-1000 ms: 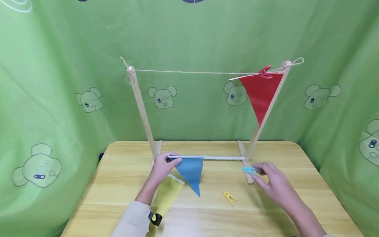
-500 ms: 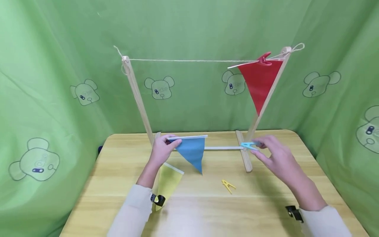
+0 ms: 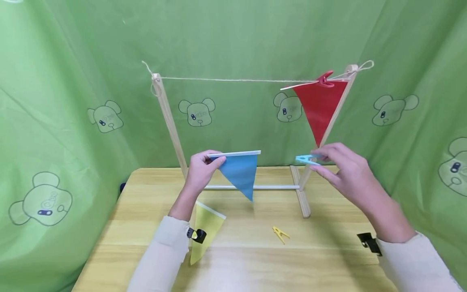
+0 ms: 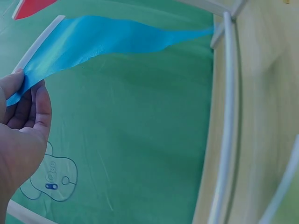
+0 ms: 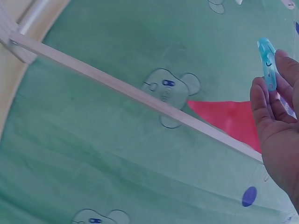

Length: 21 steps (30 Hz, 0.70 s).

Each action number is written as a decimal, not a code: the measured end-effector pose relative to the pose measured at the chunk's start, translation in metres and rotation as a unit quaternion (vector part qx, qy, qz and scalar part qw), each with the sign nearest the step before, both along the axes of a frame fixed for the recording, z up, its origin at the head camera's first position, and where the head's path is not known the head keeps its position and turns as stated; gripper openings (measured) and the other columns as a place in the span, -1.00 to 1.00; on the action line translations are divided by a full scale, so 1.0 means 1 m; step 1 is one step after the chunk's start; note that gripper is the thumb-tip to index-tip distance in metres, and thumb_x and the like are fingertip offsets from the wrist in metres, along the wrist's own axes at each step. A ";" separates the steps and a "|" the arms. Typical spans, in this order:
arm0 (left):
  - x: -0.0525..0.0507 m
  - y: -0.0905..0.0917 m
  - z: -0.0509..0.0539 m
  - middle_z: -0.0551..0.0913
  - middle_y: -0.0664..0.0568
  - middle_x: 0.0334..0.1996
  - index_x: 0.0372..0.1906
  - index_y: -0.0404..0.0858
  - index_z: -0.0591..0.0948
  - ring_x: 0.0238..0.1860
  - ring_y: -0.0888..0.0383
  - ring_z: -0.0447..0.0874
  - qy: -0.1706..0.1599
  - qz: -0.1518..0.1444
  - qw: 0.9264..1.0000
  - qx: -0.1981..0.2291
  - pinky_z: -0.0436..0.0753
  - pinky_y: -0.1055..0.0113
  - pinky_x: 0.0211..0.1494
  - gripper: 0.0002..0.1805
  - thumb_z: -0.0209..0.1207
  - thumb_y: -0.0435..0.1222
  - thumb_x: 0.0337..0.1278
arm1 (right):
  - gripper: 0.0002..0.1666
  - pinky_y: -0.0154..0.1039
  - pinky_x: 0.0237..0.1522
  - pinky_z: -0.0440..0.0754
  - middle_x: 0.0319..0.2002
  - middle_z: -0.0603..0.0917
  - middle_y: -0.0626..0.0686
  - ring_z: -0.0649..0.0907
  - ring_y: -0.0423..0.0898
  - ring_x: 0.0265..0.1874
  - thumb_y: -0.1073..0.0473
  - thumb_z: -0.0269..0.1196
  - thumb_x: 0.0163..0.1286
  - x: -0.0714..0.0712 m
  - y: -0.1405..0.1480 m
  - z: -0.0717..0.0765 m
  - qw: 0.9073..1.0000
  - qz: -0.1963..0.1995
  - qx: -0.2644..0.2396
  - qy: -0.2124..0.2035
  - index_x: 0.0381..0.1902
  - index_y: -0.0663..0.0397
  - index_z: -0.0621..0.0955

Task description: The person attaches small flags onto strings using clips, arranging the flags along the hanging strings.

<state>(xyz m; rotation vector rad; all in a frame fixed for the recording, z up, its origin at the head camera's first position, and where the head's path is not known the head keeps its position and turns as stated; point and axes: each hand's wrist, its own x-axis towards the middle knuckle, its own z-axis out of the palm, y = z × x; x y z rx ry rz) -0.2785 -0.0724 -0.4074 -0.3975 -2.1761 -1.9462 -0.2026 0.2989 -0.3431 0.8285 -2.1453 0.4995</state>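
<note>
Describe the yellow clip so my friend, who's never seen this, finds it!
In the head view, find the table, then the yellow flag in its left half. To that flag's right lies the yellow clip. It's the only clip on the table: the red clip is on the string, the blue clip in the right hand.

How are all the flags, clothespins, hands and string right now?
Left hand: pinching blue pennant
Right hand: pinching blue clothespin
Blue pennant: unclipped, held in air
Blue clothespin: held, clipping nothing
Red pennant: clipped to twine
Red clothespin: clamped on twine
Twine: strung between wooden posts
Yellow pennant: lying on table
Yellow clothespin: lying on table
</note>
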 end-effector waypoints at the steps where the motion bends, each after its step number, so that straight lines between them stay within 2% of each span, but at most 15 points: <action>1: -0.001 0.000 0.003 0.75 -0.04 -0.31 -0.12 -0.37 0.78 -0.39 0.24 0.54 0.001 -0.001 1.000 0.003 0.56 0.48 -0.35 -0.76 0.43 -0.28 0.22 | -0.27 -0.76 0.04 0.47 -0.12 0.74 0.10 0.72 -0.07 -0.27 -0.37 0.09 0.50 -0.001 -0.001 0.004 1.000 0.001 0.001 0.002 -0.05 0.21 0.73; 5: -0.004 0.000 0.011 0.76 0.00 -0.30 -0.12 -0.39 0.77 -0.37 0.24 0.58 -0.002 -0.004 1.000 0.020 0.60 0.48 -0.32 -0.75 0.42 -0.28 0.23 | -0.25 -0.79 0.08 0.39 -0.14 0.74 0.13 0.68 -0.08 -0.27 -0.37 0.08 0.51 -0.003 -0.005 0.020 1.000 0.005 0.008 0.013 -0.05 0.24 0.73; 10: -0.006 0.000 0.021 0.76 -0.02 -0.28 -0.13 -0.35 0.78 -0.34 0.22 0.58 -0.002 -0.003 1.000 0.021 0.57 0.47 -0.32 -0.76 0.42 -0.25 0.23 | -0.23 -0.75 -0.07 0.47 -0.14 0.73 0.13 0.68 -0.09 -0.26 -0.38 0.05 0.52 -0.004 -0.008 0.039 0.999 -0.001 0.027 0.022 -0.04 0.24 0.72; 14: -0.010 0.003 0.032 0.78 -0.06 -0.25 -0.11 -0.35 0.78 -0.31 0.21 0.62 0.001 0.004 1.000 0.024 0.63 0.47 -0.25 -0.75 0.42 -0.25 0.22 | -0.20 -0.73 -0.10 0.46 -0.11 0.72 0.13 0.69 -0.11 -0.23 -0.42 -0.01 0.53 -0.005 -0.009 0.055 0.998 -0.016 0.050 0.017 -0.02 0.20 0.72; 18: -0.017 0.006 0.042 0.78 -0.08 -0.25 -0.10 -0.40 0.77 -0.31 0.22 0.64 0.006 0.005 0.999 0.036 0.68 0.40 -0.20 -0.74 0.42 -0.29 0.22 | -0.20 -0.70 -0.12 0.46 -0.13 0.73 0.13 0.70 -0.08 -0.27 -0.42 0.01 0.51 -0.008 -0.012 0.071 0.998 -0.006 0.053 0.042 -0.03 0.20 0.72; 21: -0.023 0.008 0.051 0.78 -0.06 -0.26 -0.09 -0.42 0.77 -0.32 0.23 0.65 0.010 0.002 0.999 0.043 0.71 0.36 -0.18 -0.73 0.42 -0.31 0.21 | -0.21 -0.77 -0.05 0.42 -0.14 0.74 0.16 0.71 -0.06 -0.29 -0.40 0.03 0.51 -0.010 -0.016 0.084 0.996 0.007 0.057 0.069 -0.04 0.24 0.73</action>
